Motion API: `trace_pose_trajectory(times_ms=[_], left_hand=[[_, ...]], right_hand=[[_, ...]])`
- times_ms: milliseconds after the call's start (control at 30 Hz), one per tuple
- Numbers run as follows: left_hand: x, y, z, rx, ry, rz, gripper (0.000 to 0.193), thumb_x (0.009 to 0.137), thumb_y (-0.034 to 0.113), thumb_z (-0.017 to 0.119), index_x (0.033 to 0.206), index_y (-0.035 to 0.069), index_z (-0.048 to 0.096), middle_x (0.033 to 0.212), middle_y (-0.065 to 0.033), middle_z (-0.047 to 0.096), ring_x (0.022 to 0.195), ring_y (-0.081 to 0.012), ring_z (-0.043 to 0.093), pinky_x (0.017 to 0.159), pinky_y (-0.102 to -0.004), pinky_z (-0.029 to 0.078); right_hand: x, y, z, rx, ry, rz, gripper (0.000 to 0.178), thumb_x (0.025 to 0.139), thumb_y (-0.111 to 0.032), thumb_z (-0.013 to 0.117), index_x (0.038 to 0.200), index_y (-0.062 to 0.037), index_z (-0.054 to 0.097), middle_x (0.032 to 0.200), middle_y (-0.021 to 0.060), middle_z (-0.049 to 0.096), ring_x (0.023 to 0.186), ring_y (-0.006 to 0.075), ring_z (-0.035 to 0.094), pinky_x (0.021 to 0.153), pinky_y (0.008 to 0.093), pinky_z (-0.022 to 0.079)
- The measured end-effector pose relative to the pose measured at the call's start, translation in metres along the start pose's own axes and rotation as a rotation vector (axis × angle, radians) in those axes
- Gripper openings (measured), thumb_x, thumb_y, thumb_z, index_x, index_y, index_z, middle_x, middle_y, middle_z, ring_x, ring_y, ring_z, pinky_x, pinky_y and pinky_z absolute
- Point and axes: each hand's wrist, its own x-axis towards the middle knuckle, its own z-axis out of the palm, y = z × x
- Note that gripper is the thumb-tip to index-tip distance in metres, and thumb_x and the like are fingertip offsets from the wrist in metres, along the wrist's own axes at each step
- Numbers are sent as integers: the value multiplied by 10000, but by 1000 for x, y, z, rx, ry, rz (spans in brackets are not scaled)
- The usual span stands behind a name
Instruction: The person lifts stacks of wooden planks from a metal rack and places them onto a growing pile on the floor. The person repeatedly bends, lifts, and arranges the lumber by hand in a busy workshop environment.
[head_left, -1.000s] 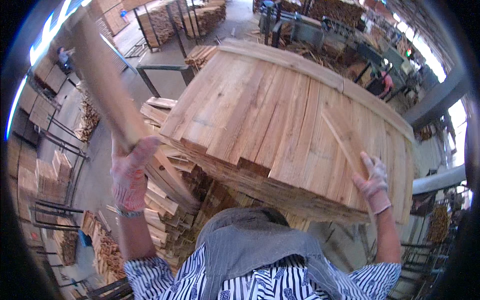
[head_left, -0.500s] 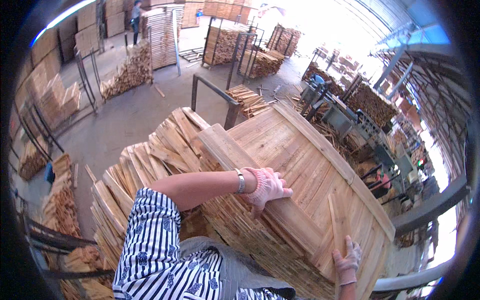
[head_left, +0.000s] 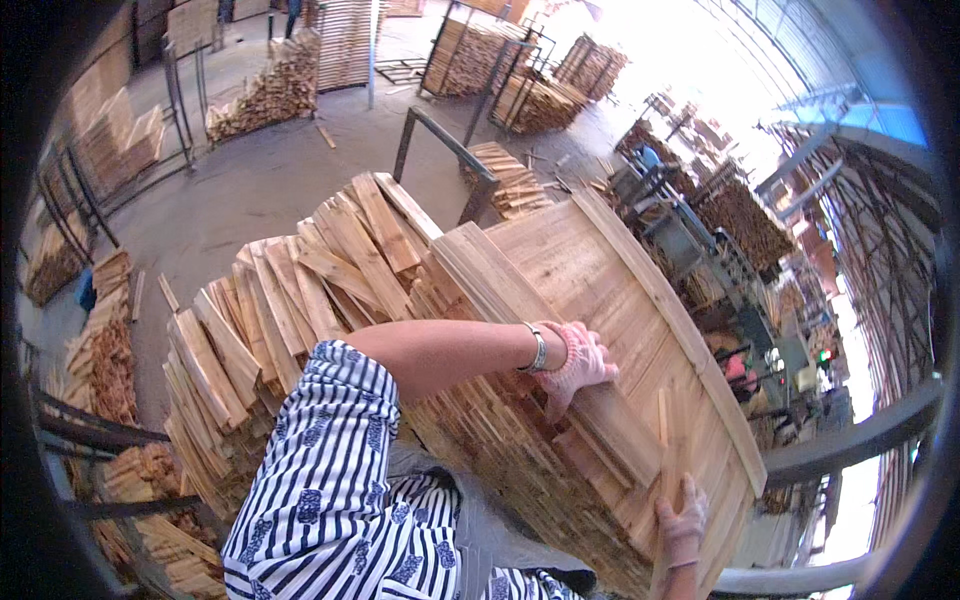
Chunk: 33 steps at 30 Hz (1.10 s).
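A long flat wooden board (head_left: 490, 265) lies along the near edge of a tall stack of planks. My left hand (head_left: 580, 366), in a pale pink knit glove, grips this board, fingers over its top and thumb on the near side. To the right, my gloved right hand (head_left: 684, 520) is closed around the lower part of a narrow wooden slat (head_left: 675, 435), its thumb on the left side. The slat's upper end rests over the stack's top layer of planks (head_left: 590, 285), laid side by side. A lengthwise strip of board (head_left: 672, 305) borders the far side.
Loose, uneven slats (head_left: 290, 290) are heaped left of the stack. A dark metal frame (head_left: 450, 145) rises behind it, and a curved metal bar (head_left: 850, 440) passes at the right. Bundled timber (head_left: 465, 60) and machinery (head_left: 715, 250) stand farther off.
My view has shifted, and both forearms sit differently in it. The slat at my right hand has turned more upright, and the right hand's spread fingers have closed around it. The left hand keeps its board.
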Motion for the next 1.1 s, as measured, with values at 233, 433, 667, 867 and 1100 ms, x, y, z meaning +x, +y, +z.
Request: trace_pose_trajectory(times_ms=[233,433,667,867,1100], left_hand=[[18,-3,-1,45,-22,50,929,592,406,910,1351,64,498,1206,-189,622,1130,-381,609,1000,-482,494],[6,3,-17,1,-38,-52,1007,572,290,911,1424,59,427,1310,-206,561,1259,-403,513,1053,-478,467],[21,-4,1,86,-8,-52,1123,517,360,964,1457,92,411,1333,-174,547,1265,-403,492,1084,-487,429],[15,-19,6,72,12,-38,1195,490,362,960,1495,81,379,1335,-195,522,1262,-416,478,1072,-508,424],[27,-43,22,90,30,67,1219,482,378,955,1494,42,365,1318,-195,522,1234,-417,485,1071,-504,422]], right_hand=[[-5,-23,-83,-114,-73,-40,766,728,-291,797,1419,-68,553,1299,238,581,1191,416,566,1052,468,455],[-10,-8,-76,-32,-446,94,803,787,-299,753,1502,-87,456,1351,235,537,1229,425,534,1058,451,444],[-16,22,-108,-119,-571,186,889,730,-236,809,1531,-131,437,1367,203,529,1306,387,492,1111,436,438],[-8,13,-95,-298,-707,62,937,763,-160,779,1587,-259,345,1400,194,513,1277,394,535,1081,479,457],[-3,12,-71,-145,-699,27,867,795,-216,708,1588,-269,361,1491,247,432,1357,408,468,1147,465,389]])
